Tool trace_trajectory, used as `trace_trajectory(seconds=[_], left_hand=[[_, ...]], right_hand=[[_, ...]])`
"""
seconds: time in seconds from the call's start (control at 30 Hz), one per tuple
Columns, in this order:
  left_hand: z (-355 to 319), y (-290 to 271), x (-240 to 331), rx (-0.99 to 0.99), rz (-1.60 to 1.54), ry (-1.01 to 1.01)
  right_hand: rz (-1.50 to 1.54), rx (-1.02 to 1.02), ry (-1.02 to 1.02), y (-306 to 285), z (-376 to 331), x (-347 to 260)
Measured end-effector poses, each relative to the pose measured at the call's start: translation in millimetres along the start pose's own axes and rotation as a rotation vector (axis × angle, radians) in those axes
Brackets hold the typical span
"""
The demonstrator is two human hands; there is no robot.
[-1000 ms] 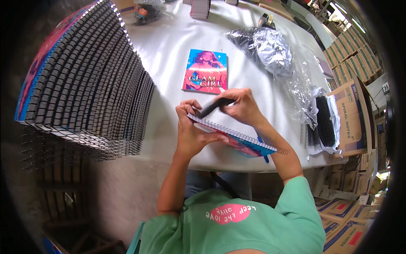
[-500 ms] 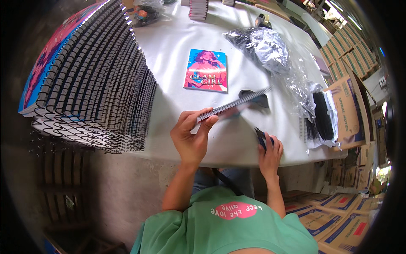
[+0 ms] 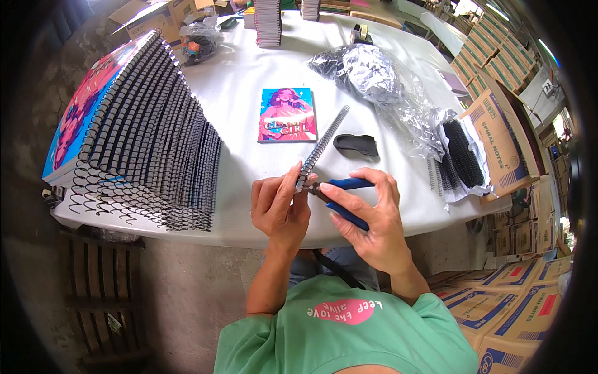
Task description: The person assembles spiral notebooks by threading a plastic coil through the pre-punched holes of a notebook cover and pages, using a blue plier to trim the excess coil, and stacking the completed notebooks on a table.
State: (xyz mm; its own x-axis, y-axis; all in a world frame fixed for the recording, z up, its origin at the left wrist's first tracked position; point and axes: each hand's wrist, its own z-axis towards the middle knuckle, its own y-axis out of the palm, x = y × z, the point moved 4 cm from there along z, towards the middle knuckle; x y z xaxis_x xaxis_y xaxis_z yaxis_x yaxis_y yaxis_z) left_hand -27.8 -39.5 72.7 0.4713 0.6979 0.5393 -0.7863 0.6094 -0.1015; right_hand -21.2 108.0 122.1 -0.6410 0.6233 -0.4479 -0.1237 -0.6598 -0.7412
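My left hand (image 3: 278, 206) is closed on a spiral notebook (image 3: 325, 138), held with its coil uppermost so that little but the wire spine shows. Blue-handled pliers (image 3: 350, 183) are in my right hand (image 3: 381, 227), handles spread apart. Their jaws meet the near end of the coil, by my left fingertips; whether they grip the wire I cannot tell. Beyond my hands, a notebook (image 3: 286, 115) with a pink and blue cover lies flat on the white-covered table (image 3: 237, 149). A curved black object (image 3: 357, 145) rests to the right of the held notebook.
A tall stack of spiral notebooks (image 3: 149, 131) stands at the table's left edge. At right lie a clear plastic bag (image 3: 374, 71), a bundle of black coils (image 3: 462, 153) and an open carton (image 3: 498, 143). Another notebook stack (image 3: 268, 23) stands at the far side.
My right hand has lifted the pliers from the table and brought them left to the coil's near end. The held notebook has swung to point more away from me.
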Motion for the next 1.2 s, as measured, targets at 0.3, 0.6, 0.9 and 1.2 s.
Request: trace_trajectory(seconds=[0.3,0.6,0.9,1.2], left_hand=[[-4,1,7,0.019,0.051,0.146],[18,-29,-10,0.198,-0.545,-0.437],[85,-101,77,0.185,-0.580,0.026],[241,-229,47,0.418,0.251,0.242]], right_hand=[[1.442,-0.544,0.656,39,-28,31],[-0.411,-0.206,0.550,63,-91,153],[1.457,0.570,0.088,-12,51,48],[1.311,0.039,-0.347,4,319,-120]])
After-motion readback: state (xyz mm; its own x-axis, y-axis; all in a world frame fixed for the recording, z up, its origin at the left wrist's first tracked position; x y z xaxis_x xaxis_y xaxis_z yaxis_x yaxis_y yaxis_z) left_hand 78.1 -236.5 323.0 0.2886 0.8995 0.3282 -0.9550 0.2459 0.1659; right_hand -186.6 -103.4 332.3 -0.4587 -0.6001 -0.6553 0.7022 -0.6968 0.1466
